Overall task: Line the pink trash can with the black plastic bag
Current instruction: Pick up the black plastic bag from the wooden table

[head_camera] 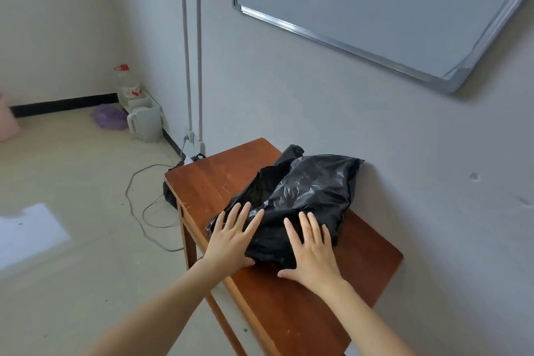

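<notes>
While fingers (307, 225) are lying spread flat, gripping nothing, left hand (231, 240) and right hand (310, 257) are pressing near end of black plastic bag (312, 191); bag is stretching away toward wall, on wooden table (289, 312). Both hands equally near.

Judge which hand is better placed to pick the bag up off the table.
Right, slightly: the right hand lies flat over the black bag's bulk, while the left hand presses only its thin left edge by the table rim.

glossy black bag (312, 191), reddish-brown table (289, 306), purple bag (109, 116), grey wall (318, 101)
</notes>
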{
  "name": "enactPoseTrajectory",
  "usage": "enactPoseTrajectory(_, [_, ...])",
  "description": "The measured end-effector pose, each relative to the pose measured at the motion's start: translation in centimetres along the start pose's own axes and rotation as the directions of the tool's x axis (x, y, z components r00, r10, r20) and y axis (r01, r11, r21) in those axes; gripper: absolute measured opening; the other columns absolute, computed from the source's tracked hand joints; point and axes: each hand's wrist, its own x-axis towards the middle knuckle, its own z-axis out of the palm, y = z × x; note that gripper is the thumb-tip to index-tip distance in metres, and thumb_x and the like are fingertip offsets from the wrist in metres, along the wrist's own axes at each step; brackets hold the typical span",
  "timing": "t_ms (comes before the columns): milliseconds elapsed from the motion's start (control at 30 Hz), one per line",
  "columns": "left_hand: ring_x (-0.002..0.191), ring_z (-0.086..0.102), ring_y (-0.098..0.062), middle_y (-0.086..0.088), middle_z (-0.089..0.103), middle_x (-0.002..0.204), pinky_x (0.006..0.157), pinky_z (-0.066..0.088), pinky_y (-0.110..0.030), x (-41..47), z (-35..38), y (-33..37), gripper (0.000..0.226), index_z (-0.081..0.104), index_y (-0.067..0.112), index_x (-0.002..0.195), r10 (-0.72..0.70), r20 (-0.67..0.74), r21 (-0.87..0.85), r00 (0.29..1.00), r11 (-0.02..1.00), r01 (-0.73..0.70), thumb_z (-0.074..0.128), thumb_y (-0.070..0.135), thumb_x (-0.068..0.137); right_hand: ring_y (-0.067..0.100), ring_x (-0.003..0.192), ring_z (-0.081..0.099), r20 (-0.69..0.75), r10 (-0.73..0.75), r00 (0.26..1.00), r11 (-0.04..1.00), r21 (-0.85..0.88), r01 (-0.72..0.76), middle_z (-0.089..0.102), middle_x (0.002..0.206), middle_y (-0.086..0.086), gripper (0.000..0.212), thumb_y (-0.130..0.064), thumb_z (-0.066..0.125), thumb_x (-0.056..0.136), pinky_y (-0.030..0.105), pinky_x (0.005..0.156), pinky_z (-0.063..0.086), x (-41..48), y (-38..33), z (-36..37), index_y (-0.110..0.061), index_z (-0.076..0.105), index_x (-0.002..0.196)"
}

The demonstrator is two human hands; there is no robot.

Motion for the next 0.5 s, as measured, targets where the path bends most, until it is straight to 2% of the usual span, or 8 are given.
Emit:
enactPoseTrajectory(33, [0.146,-0.001,-0.029,-0.009,0.005,0.159,0.117,0.002,-0.052,0.9,0.4,-0.1,0.106,-0.009,0.026,0.147,-0.010,0.030,0.043,0.999,0.999,0.009,0.066,0.048,0.076,0.040,0.140,0.021,0.007,-0.045,0.999,0.998,-0.041,0.045,0.024,0.151,0.025,0.115,-0.066,0.074,0.055,0.058,0.109,0.025,0.6,-0.2,0.1,-0.017,0.020,0.146])
enactPoseTrajectory(100, [0.144,0.015,-0.027,-0.005,0.029,0.153,0.116,0.001,-0.054,2.0,1.1,-0.4,0.098,-0.008,0.026,0.147,-0.041,0.032,0.091,0.999,0.995,0.038,0.062,0.040,0.081,0.037,0.124,0.050,-0.013,-0.101,0.995,0.992,-0.083,0.100,0.054,0.133,0.023,0.116,-0.062,0.085,0.032,0.056,0.094,0.045,1.8,-0.9,0.4,-0.016,0.049,0.132])
enactPoseTrajectory(167, [0.132,0.038,-0.024,0.000,0.055,0.131,0.115,0.003,-0.053,2.5,1.3,-1.1,0.083,0.002,0.025,0.148,-0.066,-0.010,0.093,0.998,0.993,0.066,0.057,0.027,0.084,0.032,0.115,0.059,-0.067,-0.137,0.988,0.982,-0.143,0.127,0.066,0.120,0.017,0.106,-0.050,0.091,0.030,0.053,0.089,0.050,3.2,-1.3,0.7,-0.017,0.057,0.125])
enactPoseTrajectory(200, [0.125,0.046,-0.022,0.002,0.060,0.122,0.115,0.005,-0.051,2.5,1.1,-1.5,0.076,0.011,0.025,0.147,-0.084,-0.018,0.084,0.996,0.993,0.085,0.054,0.022,0.085,0.030,0.109,0.063,-0.103,-0.149,0.983,0.978,-0.159,0.132,0.071,0.109,0.014,0.098,-0.043,0.093,0.030,0.053,0.087,0.051,3.9,-1.4,0.6,-0.018,0.062,0.120])
enactPoseTrajectory(300, [0.116,0.053,-0.020,0.003,0.065,0.116,0.114,0.013,-0.045,2.4,0.1,-3.0,0.054,0.036,0.023,0.138,-0.109,-0.055,0.066,0.993,0.992,0.112,0.051,0.019,0.086,0.025,0.079,0.070,-0.209,-0.220,0.953,0.959,-0.224,0.172,0.071,0.071,0.004,0.058,-0.023,0.092,0.029,0.052,0.082,0.054,5.9,-1.5,-0.9,-0.020,0.073,0.083])
enactPoseTrajectory(367, [0.111,0.057,-0.020,0.002,0.067,0.111,0.110,0.023,-0.038,2.1,-1.1,-4.3,0.044,0.047,0.021,0.129,-0.121,-0.114,0.033,0.986,0.992,0.125,0.053,0.020,0.085,0.022,0.065,0.067,-0.294,-0.293,0.910,0.943,-0.248,0.224,0.064,0.057,0.000,0.036,-0.012,0.088,0.031,0.051,0.080,0.055,7.3,-2.0,-2.1,-0.018,0.065,0.058])
enactPoseTrajectory(433, [0.087,0.067,-0.015,0.005,0.072,0.088,0.095,0.043,-0.030,1.2,-2.9,-5.6,0.036,0.065,0.021,0.106,-0.073,-0.227,0.078,0.971,0.993,0.092,0.072,0.024,0.070,0.022,0.060,0.065,-0.337,-0.347,0.875,0.926,-0.270,0.263,0.061,0.051,0.000,0.032,-0.008,0.086,0.033,0.051,0.078,0.056,8.6,-3.0,-3.1,-0.018,0.061,0.050])
enactPoseTrajectory(500, [0.053,0.064,-0.010,0.009,0.066,0.055,0.066,0.054,-0.019,-0.4,-4.4,-7.1,0.039,0.072,0.023,0.071,-0.051,-0.287,0.106,0.957,0.991,0.084,0.089,0.025,0.036,0.022,0.059,0.065,-0.364,-0.404,0.839,0.904,-0.296,0.307,0.062,0.051,0.000,0.030,-0.009,0.086,0.035,0.050,0.077,0.057,9.8,-4.9,-3.9,-0.017,0.062,0.050])
